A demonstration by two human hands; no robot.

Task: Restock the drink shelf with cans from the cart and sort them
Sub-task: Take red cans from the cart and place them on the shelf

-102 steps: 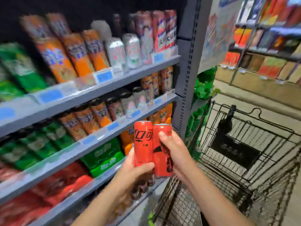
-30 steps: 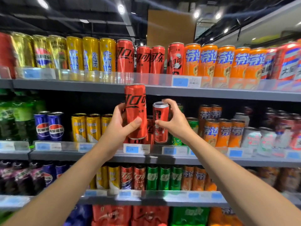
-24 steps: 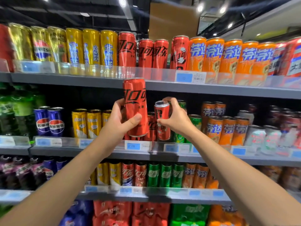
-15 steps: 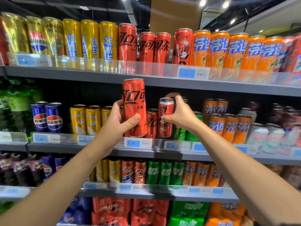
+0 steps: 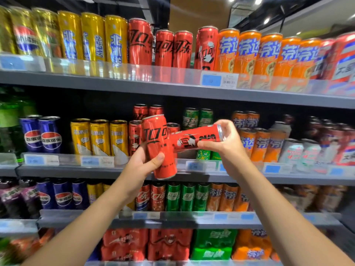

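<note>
I face the drink shelf (image 5: pixel 172 91). My left hand (image 5: pixel 143 163) grips a tall red cola can (image 5: pixel 158 144), held nearly upright and tilted slightly, in front of the middle shelf. My right hand (image 5: pixel 225 145) grips a second red cola can (image 5: pixel 196 139) that lies on its side, its silver top pointing right, its base near the first can. Behind both cans stands a short row of red cola cans (image 5: pixel 135 137) on the middle shelf, partly hidden by my hands.
Yellow cans (image 5: pixel 99 137) and blue cola cans (image 5: pixel 41 135) stand left of the red row; green cans (image 5: pixel 197 118) and orange cans (image 5: pixel 259 144) stand to the right. The top shelf holds yellow, red and orange cans (image 5: pixel 249 52). Lower shelves carry more cans and multipacks (image 5: pixel 169 244).
My right hand pulled its red can back from the middle shelf and tipped it onto its side. My left hand lowered and tilted its can. The view shifted slightly upward.
</note>
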